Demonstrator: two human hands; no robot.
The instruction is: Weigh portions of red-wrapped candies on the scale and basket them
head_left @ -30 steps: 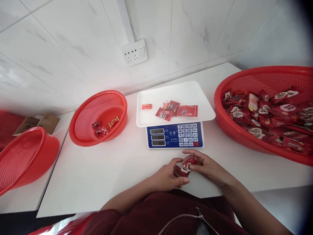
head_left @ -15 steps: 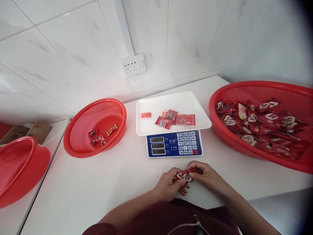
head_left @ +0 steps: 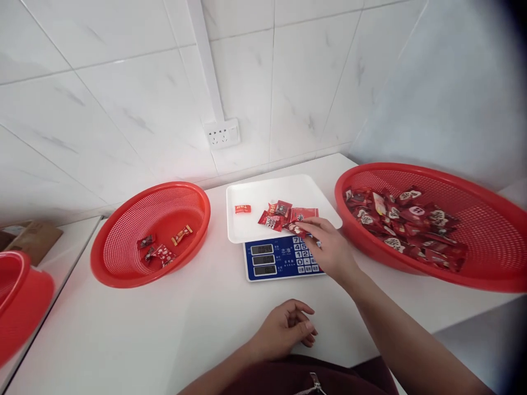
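Observation:
My right hand reaches over the front edge of the white weighing tray, its fingers closed on a small red snack packet. Other red packets lie in a cluster just behind it, one flat red packet to their right. A small red wrapped candy sits apart on the tray's left side. Below the tray shows the blue keypad panel of the digital scale, partly covered by my right hand. Near my body, my left hand is empty, its fingers loosely curled and apart.
At the right stands a large red basket with many red packets in it. Another red basket on the left holds several small wrapped candies. A red container and a cardboard box are at the far left. A tiled wall with a socket rises behind.
My right hand has moved forward from my left hand to the tray, carrying the red packet. My left hand has let go of it and stays near my body. The view has shifted slightly.

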